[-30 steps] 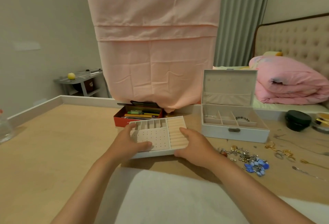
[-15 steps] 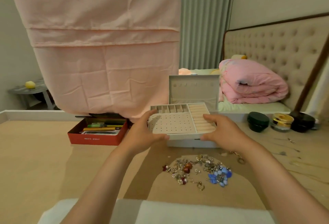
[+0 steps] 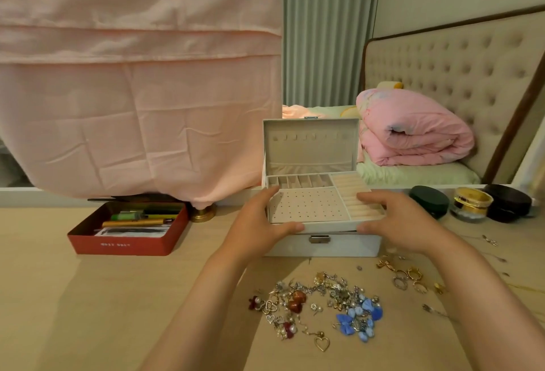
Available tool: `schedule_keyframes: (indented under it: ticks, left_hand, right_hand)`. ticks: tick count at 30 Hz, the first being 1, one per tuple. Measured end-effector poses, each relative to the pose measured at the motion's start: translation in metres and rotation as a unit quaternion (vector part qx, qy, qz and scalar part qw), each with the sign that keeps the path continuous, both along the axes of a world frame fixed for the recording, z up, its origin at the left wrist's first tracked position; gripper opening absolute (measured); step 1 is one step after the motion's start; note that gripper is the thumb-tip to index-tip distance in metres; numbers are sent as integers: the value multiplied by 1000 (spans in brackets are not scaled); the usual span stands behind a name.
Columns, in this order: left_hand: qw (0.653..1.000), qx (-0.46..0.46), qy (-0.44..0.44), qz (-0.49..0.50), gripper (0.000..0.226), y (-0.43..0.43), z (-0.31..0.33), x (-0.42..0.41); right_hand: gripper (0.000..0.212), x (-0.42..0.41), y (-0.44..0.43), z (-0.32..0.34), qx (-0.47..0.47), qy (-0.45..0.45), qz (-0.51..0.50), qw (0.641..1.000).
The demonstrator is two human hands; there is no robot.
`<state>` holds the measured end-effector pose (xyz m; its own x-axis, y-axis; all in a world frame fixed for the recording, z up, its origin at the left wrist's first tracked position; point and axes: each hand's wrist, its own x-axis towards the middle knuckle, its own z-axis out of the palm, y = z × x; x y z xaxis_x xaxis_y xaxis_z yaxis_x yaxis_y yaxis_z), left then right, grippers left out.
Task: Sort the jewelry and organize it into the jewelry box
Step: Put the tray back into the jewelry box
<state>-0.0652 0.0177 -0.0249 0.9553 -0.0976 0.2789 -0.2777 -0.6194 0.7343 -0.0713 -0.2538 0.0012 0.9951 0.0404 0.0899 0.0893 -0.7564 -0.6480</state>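
Observation:
The white jewelry box (image 3: 321, 245) stands open on the wooden table, its lid (image 3: 311, 146) upright. A beige insert tray (image 3: 309, 208) with a dotted earring panel and ring rolls sits over the box's top. My left hand (image 3: 259, 226) grips the tray's left side, thumb on the front edge. My right hand (image 3: 395, 220) grips its right side. A pile of mixed jewelry (image 3: 321, 303), with blue bows, red beads and a gold heart, lies in front of the box. Gold rings and clips (image 3: 407, 276) lie to its right.
A red tin (image 3: 129, 232) with pens and a lighter sits at the left. Three round jars (image 3: 472, 202) stand to the right of the box. A pink cloth (image 3: 141, 90) hangs behind the table. A bed with a pink quilt (image 3: 413, 129) is beyond.
Both hands carried the tray from the table in front of me rightward and set it over the open box. My view turned right with it.

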Motion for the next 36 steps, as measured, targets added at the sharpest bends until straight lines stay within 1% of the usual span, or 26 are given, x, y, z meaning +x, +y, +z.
schedule_keyframes:
  ticks: [2,4,7,9,13,16,21,25,27,30,31,33,36]
  left_hand:
    - [999,-27,-16,7,93,-5,-1,-1]
    - [999,-35,-26,9,93,-8,-1,0]
    - [1000,-3,3,10,97,-4,-5,5]
    - [999,21,25,18,95,1,-9,10]
    - [998,43,24,44,89,5,-14,15]
    - [997,53,29,42,87,4,-14,19]
    - [997,56,49,12,90,10,-19,26]
    - [997,62,43,0,87,9,-21,27]
    - [998,45,41,0,78,8,-21,26]
    - [998,-31,53,23,63,9,-23,24]
    - [997,-43,57,34,61,9,-24,24]
    - [995,-48,72,48,65,10,-27,25]
    - [992,-71,96,36,71,10,-27,26]
  right_hand:
    - [78,-1,-10,7,-8,6,-2,1000]
    - [78,-3,-15,10,-7,7,-9,1000]
    - [76,0,-7,2,4,8,-19,1000]
    - [73,3,2,-9,3,11,-13,1000]
    - [70,8,10,-20,30,2,-10,1000]
    - [69,9,12,-23,40,2,-14,999]
    - [66,10,16,-29,6,11,2,1000]
    - [63,7,17,-33,-52,42,25,997]
    - [67,7,16,-34,-61,47,19,997]
    - [67,7,19,-36,-37,49,-2,998]
    - [66,7,20,-38,-33,46,-6,998]
    - [64,8,22,-41,-44,41,-10,998]
    - [63,7,23,-42,-50,37,-15,998]
